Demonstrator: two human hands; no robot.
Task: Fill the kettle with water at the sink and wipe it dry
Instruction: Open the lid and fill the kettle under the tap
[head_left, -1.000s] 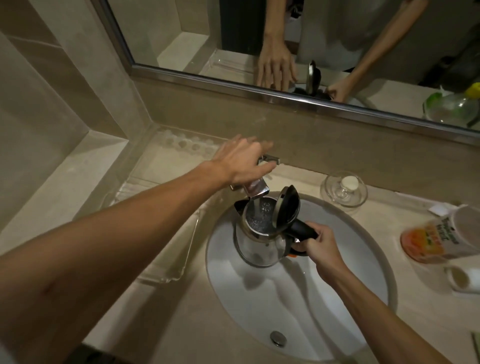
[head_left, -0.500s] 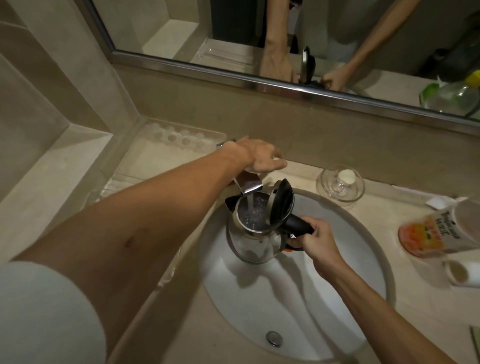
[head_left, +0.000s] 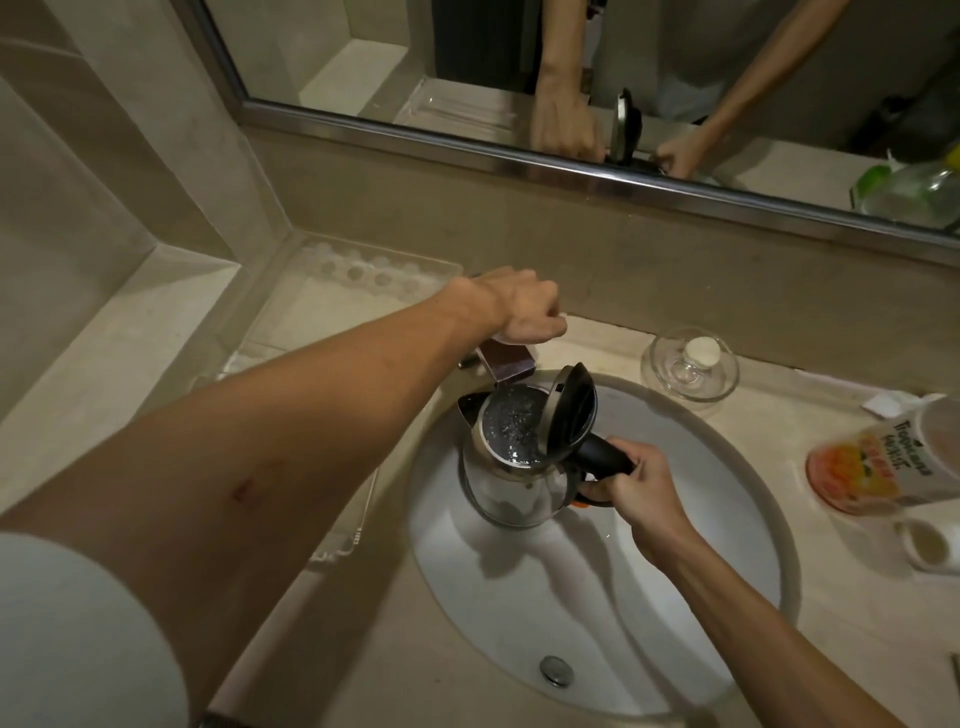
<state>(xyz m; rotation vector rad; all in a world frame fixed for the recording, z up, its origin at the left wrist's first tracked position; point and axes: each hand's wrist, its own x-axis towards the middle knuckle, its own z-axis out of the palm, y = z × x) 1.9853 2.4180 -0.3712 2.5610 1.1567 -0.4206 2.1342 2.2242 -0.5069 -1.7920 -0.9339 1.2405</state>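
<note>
A steel kettle (head_left: 511, 483) with its black lid flipped up hangs over the white oval sink (head_left: 597, 597), just under the square chrome faucet spout (head_left: 511, 366). Water fills the kettle close to its rim and its surface is rippled. My right hand (head_left: 636, 486) grips the black handle on the kettle's right side. My left hand (head_left: 519, 312) reaches across and rests curled on top of the faucet lever, which it hides. No stream of water is visible from the spout.
A clear plastic tray (head_left: 332, 306) lies on the counter left of the sink. At the back right stands a glass dish (head_left: 688, 369) holding a white piece. A juice carton (head_left: 878, 462) and a white cup (head_left: 930, 543) lie at the right edge. A mirror (head_left: 571, 62) spans the wall.
My left hand has moved from above the spout onto the faucet lever and curled over it. The falling stream seen before is gone, and the water level has risen.
</note>
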